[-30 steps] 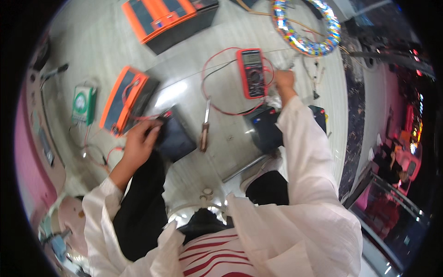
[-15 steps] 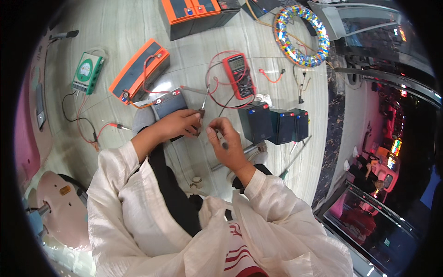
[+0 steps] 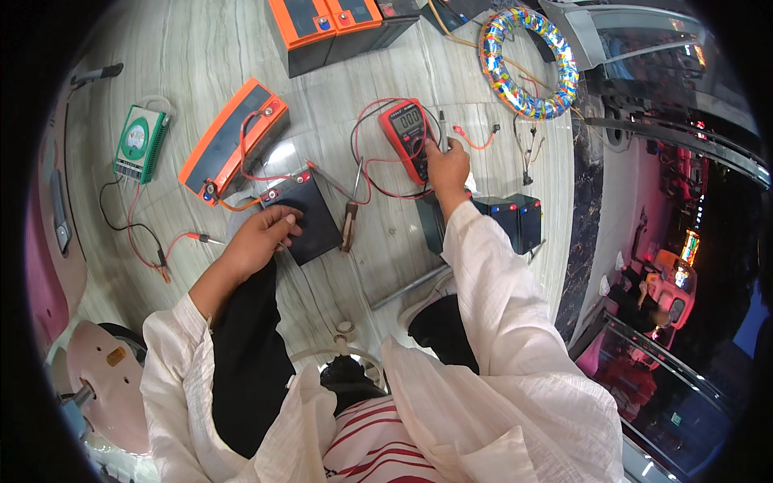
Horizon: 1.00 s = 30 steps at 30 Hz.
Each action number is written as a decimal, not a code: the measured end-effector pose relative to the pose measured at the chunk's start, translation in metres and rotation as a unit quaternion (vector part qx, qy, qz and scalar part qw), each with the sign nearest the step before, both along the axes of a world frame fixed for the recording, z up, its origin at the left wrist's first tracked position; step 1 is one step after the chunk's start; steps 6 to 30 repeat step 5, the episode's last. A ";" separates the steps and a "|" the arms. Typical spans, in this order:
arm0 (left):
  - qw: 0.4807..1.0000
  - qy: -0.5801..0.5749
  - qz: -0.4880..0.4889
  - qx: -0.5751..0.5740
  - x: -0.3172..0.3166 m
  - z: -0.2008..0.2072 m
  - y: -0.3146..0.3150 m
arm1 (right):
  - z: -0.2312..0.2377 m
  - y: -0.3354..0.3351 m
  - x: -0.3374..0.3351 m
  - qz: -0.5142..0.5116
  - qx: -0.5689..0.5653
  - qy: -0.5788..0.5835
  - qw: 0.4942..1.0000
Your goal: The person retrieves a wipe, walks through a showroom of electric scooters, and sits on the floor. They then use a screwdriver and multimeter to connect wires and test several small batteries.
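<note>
My left hand (image 3: 266,239) rests over the near left side of a black battery (image 3: 312,224), its fingers curled against the thumb; whatever they may pinch is hidden. Just right of that battery lies a tool with a brown wooden handle (image 3: 349,227) and a thin metal shaft. My right hand (image 3: 449,171) is at the red multimeter (image 3: 403,127), a finger touching near its dial. From this hand a slim grey pen-like thing (image 3: 442,133) with a dark end sticks up. A red lead runs between the black battery and an orange-and-grey battery (image 3: 229,149).
A green meter (image 3: 142,143) with clip leads lies at the left. Small black batteries (image 3: 499,217) stand by my right sleeve, a metal bar (image 3: 407,283) nearer me. Large orange-topped batteries (image 3: 322,36) and a multicoloured wrapped ring (image 3: 493,68) sit at the back.
My right hand has moved forward and right to the multimeter, whose display now reads clearly. My left hand has let go of the wooden-handled tool and drawn back left over the battery.
</note>
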<state>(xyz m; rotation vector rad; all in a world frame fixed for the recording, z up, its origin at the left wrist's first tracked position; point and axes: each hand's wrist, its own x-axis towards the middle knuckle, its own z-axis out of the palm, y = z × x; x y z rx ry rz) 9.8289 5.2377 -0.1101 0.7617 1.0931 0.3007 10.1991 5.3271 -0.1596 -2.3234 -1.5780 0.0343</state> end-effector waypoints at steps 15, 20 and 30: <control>1.000 0.024 0.005 -0.006 -0.017 0.004 0.000 | -0.016 0.055 0.004 -0.139 -0.306 0.379 0.862; 1.000 0.024 0.005 -0.006 -0.017 0.004 0.000 | -0.016 0.055 0.004 -0.139 -0.306 0.379 0.862; 1.000 0.024 0.005 -0.006 -0.017 0.004 0.000 | -0.016 0.055 0.004 -0.139 -0.306 0.379 0.862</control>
